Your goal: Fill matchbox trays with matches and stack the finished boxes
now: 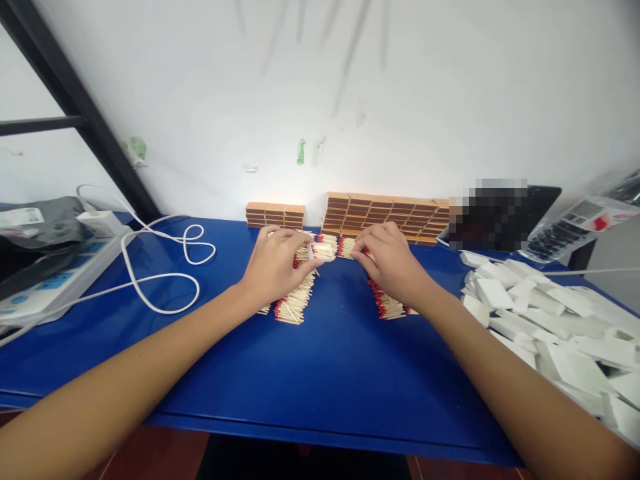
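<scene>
In the head view, the left hand (275,263) is seen just left of centre, its fingers bent closed and pinched on a small white tray (324,251). At three o'clock of the tray, a bundle of matches (346,247) is gripped by the curled fingers of the right hand (393,261). Two loose match piles (295,301) are laid on the blue table (325,373) beneath the wrists. Brown matchbox stacks (387,215) are ranged at twelve o'clock, white sleeves (550,320) heaped at three o'clock, a white cable (165,267) at nine.
</scene>
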`<action>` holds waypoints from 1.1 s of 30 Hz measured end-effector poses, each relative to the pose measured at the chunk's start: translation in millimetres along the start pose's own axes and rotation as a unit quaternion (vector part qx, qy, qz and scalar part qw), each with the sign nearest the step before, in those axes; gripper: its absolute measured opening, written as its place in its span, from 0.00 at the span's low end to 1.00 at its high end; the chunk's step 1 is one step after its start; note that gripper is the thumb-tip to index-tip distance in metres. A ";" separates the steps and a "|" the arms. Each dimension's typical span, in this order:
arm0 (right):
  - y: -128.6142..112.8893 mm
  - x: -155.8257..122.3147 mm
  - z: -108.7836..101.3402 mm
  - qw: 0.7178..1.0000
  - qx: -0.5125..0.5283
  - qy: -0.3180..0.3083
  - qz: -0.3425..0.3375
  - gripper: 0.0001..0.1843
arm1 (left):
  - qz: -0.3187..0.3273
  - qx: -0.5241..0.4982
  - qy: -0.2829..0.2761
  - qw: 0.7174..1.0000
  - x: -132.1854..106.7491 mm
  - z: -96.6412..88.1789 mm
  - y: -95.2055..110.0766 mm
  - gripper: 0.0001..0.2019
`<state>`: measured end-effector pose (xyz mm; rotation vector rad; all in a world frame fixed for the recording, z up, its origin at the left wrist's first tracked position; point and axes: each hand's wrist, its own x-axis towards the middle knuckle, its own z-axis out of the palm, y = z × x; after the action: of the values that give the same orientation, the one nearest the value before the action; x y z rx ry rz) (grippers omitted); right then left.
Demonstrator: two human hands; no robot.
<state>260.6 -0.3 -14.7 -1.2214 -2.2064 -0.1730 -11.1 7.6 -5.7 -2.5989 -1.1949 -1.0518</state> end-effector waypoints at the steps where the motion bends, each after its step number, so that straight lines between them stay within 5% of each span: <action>1: -4.2 0.6 -1.4 1.000 0.014 0.016 -0.003 0.08 | 0.002 -0.004 -0.001 1.000 -0.2 0.0 1.3 0.15; 11: -36.2 -1.3 6.9 0.993 0.077 0.070 -0.048 0.05 | 0.047 -0.047 -0.031 0.997 -5.3 -0.3 15.9 0.16; 16: -11.6 0.1 4.1 0.996 0.042 0.083 -0.015 0.08 | 0.013 -0.027 -0.014 0.999 -3.4 1.3 7.0 0.15; 22: 24.9 -7.4 20.9 0.999 -0.018 -0.007 0.026 0.05 | 0.002 -0.012 0.013 1.000 -1.4 2.8 -1.4 0.16; 33: 22.9 -7.4 19.6 0.999 -0.018 -0.031 0.022 0.04 | 0.017 -0.005 0.018 1.000 -1.2 0.8 1.0 0.16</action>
<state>273.3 14.9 -38.7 -1.3099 -2.2372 -0.1591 -10.5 6.4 -6.8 -2.5877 -1.1358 -1.0962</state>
